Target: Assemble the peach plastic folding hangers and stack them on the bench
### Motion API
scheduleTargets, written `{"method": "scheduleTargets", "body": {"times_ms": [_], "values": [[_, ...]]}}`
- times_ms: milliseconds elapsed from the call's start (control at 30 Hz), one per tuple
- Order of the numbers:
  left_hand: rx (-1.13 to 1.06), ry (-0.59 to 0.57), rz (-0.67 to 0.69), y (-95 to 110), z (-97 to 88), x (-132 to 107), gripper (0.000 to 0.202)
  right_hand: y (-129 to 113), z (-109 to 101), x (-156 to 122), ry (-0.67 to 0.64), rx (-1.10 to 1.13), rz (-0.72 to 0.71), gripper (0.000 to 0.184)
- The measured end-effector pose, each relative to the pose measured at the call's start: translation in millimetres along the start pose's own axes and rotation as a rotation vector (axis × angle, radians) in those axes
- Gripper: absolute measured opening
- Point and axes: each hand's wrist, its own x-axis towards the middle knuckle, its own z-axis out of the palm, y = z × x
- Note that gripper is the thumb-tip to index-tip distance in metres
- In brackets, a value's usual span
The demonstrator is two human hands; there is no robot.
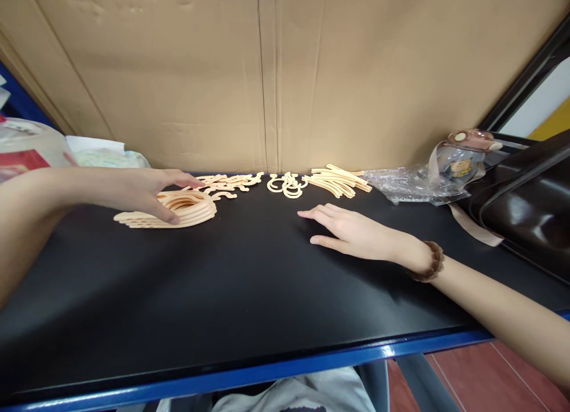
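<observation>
My left hand point(146, 192) reaches over a stack of cream curved plastic pieces point(196, 213) at the left of the table. Its thumb lies against the stack's front side and its fingers stretch out over the back, spread apart; whether it bears on the pieces is hard to see. My right hand point(345, 231) hovers just above or rests on the black table, empty, with fingers extended. Beyond the hands lie small wavy cream pieces point(240, 183), several cream C-shaped hooks point(291, 189) and a pile of long, slim cream strips point(341, 180).
A tall cardboard sheet point(200, 73) stands along the back of the black tabletop point(249, 281). Crumpled clear plastic bag point(396, 183), a strapped bottle point(463, 159) and a dark brown bag point(529, 198) occupy the right. A plastic-wrapped package point(31, 142) stands at left.
</observation>
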Motion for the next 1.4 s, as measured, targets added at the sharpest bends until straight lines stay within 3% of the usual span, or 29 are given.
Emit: {"method": "scheduleTargets", "body": {"times_ms": [100, 433, 833, 1067, 1400], "values": [[0.042, -0.166, 0.038, 4.2, 1.6, 0.3, 0.090, 0.3, 0.2, -0.2, 0.003, 0.002, -0.001, 0.050], [0.068, -0.164, 0.084, 10.2, 5.6, 0.9, 0.084, 0.8, 1.4, -0.6, 0.008, -0.001, -0.003, 0.049], [0.223, -0.235, 0.063, 12.3, 15.0, 2.4, 0.101, -0.4, 0.3, -0.5, 0.002, -0.007, -0.002, 0.049], [0.195, -0.240, 0.104, 17.1, 13.4, 1.5, 0.098, -1.5, -1.0, -0.2, 0.013, 0.006, -0.007, 0.047], [0.163, -0.228, 0.044, 14.4, 8.8, -0.6, 0.105, -0.3, 1.0, -0.4, 0.011, 0.003, -0.013, 0.047]]}}
